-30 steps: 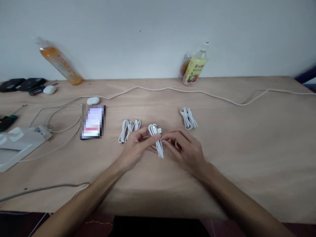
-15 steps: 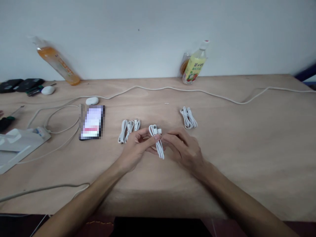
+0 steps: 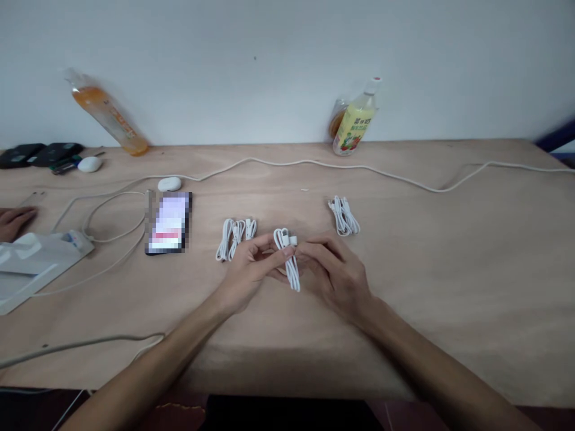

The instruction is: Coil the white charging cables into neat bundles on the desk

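A coiled white cable [image 3: 293,274] is held over the table [image 3: 458,257], pinched in the grip of the left hand [image 3: 249,263]. The right hand [image 3: 341,272] is set beside it; with fingertips partly hidden, neither that grip's state nor any fastening can be told. Winding looks complete. Wound cables [image 3: 225,239] are laid to the left, another bundle [image 3: 345,216] to the right.

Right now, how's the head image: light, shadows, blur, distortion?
Head view: soft, rather dim light, no strong glare; head view: diffuse shadow along the near side of the table; head view: the orange bottle and yellow-labelled bottle lean outward, probably wide-angle distortion; head view: phone pixelated, screen unreadable; head view: fine detail too soft where the right hand meets the cable bundle.
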Available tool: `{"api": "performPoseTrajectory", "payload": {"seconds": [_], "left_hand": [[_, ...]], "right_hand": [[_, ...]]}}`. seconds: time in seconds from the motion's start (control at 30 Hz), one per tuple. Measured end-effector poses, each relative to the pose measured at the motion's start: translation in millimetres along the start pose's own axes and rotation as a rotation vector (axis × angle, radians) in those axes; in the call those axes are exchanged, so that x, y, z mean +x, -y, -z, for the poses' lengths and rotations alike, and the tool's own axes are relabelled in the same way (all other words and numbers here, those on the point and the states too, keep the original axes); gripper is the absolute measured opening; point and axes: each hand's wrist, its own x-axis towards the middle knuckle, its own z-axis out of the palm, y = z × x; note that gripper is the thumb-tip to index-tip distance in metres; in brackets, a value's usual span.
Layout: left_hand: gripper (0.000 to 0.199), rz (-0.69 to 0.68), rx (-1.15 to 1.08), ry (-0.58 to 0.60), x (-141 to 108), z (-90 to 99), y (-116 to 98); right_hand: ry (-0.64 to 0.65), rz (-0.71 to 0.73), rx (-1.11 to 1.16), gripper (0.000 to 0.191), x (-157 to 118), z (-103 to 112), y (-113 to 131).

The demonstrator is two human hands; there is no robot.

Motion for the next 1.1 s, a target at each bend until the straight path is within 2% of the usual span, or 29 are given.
{"api": "performPoseTrajectory", "payload": {"seconds": [0.23,0.4,0.63,1.1], "left_hand": [[0.026,-0.014,-0.012,0.000,-0.4,-0.3,-1.4],[0.029,-0.007,-0.010,-0.025,-0.8,-0.1,-0.9],[0.028,0.001,-0.048,0.007,0.1,1.1,-0.3],[0.029,-0.030,-0.099,0.035,0.0,-0.4,-2.7]], "right_hand": [[0.020,-0.088,0.056,0.017,2.2,0.8,4.5],[0.016,-0.102,0.042,0.020,1.7,1.5,3.6],[0.019,-0.096,0.079,0.023,4.0,3.0,3.2],[0.028,-0.195,0.181,0.009,3.4,1.3,5.8]]}}
